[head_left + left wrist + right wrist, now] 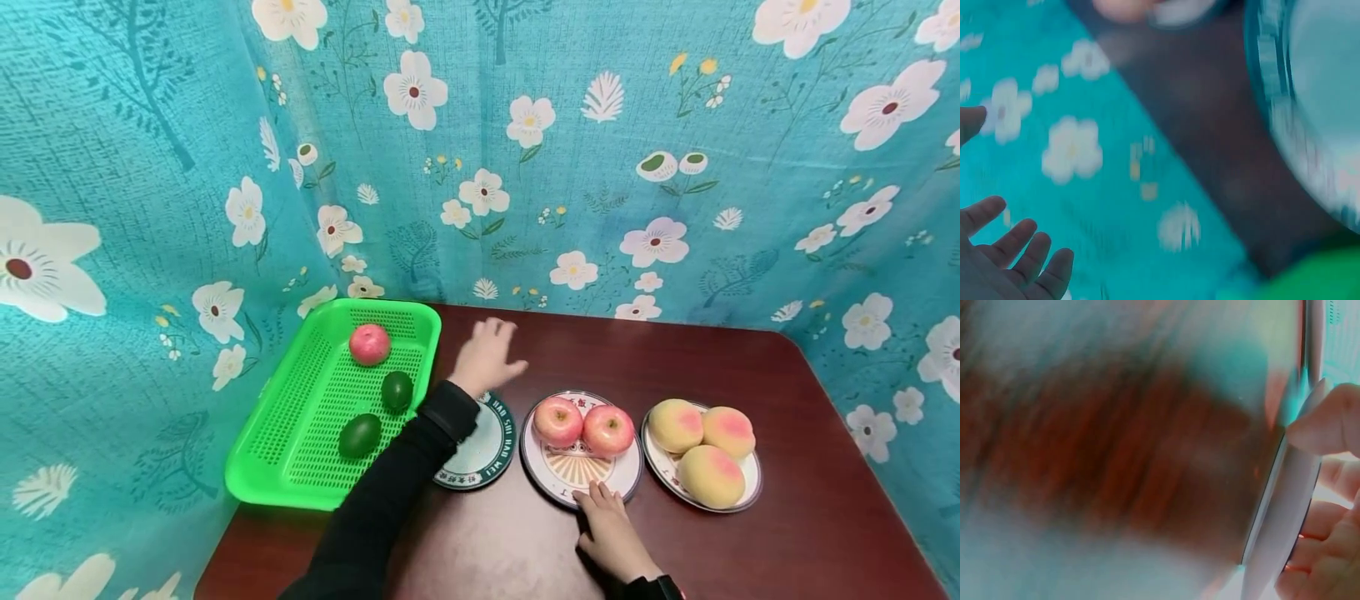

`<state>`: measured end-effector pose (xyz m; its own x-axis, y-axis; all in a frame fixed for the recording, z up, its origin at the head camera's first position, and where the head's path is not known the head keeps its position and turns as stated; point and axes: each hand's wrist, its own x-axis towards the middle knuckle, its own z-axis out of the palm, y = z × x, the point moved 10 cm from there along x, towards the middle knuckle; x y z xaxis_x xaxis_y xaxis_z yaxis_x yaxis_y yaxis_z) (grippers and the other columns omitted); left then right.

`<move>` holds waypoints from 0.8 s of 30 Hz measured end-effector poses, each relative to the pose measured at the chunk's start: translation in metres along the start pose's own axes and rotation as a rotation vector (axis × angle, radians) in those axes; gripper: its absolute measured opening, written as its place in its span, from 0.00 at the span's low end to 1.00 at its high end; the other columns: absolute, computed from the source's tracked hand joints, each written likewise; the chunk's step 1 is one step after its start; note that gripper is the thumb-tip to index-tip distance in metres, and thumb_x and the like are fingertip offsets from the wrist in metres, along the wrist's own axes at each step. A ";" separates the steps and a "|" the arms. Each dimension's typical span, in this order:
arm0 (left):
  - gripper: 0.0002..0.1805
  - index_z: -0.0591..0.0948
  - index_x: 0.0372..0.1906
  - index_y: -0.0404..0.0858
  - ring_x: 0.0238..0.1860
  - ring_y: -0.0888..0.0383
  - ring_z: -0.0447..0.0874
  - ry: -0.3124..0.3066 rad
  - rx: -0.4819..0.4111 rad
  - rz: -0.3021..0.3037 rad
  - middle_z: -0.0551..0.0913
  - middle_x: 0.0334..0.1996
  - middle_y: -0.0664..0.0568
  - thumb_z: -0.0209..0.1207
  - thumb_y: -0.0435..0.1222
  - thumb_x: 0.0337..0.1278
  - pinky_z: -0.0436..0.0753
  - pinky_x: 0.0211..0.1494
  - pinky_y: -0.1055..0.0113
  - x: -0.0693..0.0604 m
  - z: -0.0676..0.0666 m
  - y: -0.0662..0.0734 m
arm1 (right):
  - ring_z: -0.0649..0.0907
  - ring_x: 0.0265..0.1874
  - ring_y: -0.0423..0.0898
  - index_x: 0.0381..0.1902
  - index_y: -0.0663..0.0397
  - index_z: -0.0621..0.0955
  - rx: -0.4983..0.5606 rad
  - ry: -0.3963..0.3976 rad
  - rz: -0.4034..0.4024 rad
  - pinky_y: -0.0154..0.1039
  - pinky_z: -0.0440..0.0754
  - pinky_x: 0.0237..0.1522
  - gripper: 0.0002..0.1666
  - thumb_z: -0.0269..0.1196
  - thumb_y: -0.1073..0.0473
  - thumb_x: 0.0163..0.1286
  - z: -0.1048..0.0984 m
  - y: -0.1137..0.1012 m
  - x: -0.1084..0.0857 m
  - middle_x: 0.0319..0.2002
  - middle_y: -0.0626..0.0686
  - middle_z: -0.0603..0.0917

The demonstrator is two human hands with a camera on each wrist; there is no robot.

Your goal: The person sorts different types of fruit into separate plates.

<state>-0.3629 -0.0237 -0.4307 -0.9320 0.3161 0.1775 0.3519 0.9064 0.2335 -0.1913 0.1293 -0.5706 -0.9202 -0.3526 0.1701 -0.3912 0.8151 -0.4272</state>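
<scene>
My left hand [487,358] is raised above the table, just past the far rim of a green-edged plate [491,450]. Its fingers are spread and hold nothing, as the left wrist view also shows. My right hand [613,533] pinches the near rim of the middle plate [551,482]. In the right wrist view the thumb [1321,422] lies on one side of that rim and the fingers on the other. Two pink apples [558,422] sit side by side on the far half of this plate. My left sleeve covers part of the green-edged plate.
A green plastic basket [262,487] stands at the left, holding a red round fruit [370,344] and two dark green avocados [360,436]. Three peaches [711,477] fill a plate [752,492] at the right. A flowered blue curtain [570,208] borders the table [817,442].
</scene>
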 end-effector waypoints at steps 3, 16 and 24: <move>0.35 0.66 0.58 0.37 0.52 0.46 0.63 0.044 0.009 -0.041 0.66 0.53 0.41 0.60 0.51 0.45 0.77 0.38 0.57 0.011 -0.031 -0.040 | 0.68 0.50 0.69 0.42 0.68 0.76 -0.012 -0.010 0.032 0.63 0.58 0.51 0.28 0.60 0.70 0.35 -0.006 0.002 0.007 0.46 0.75 0.72; 0.33 0.63 0.58 0.29 0.56 0.36 0.58 -0.107 0.077 -0.318 0.62 0.56 0.33 0.60 0.40 0.48 0.66 0.51 0.46 0.003 -0.012 -0.214 | 0.67 0.50 0.71 0.41 0.67 0.75 0.019 -0.118 0.120 0.66 0.58 0.49 0.30 0.63 0.70 0.31 0.000 0.021 0.006 0.47 0.75 0.71; 0.40 0.60 0.61 0.27 0.57 0.33 0.56 -0.143 0.048 -0.440 0.59 0.59 0.32 0.64 0.41 0.45 0.65 0.51 0.43 -0.014 0.028 -0.253 | 0.69 0.44 0.75 0.35 0.67 0.75 0.079 -0.147 0.083 0.69 0.61 0.42 0.26 0.67 0.63 0.34 0.012 0.025 0.008 0.42 0.76 0.72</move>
<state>-0.4415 -0.2500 -0.5190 -0.9956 -0.0694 -0.0632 -0.0814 0.9739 0.2117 -0.2085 0.1413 -0.5909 -0.9356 -0.3531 0.0022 -0.3061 0.8078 -0.5037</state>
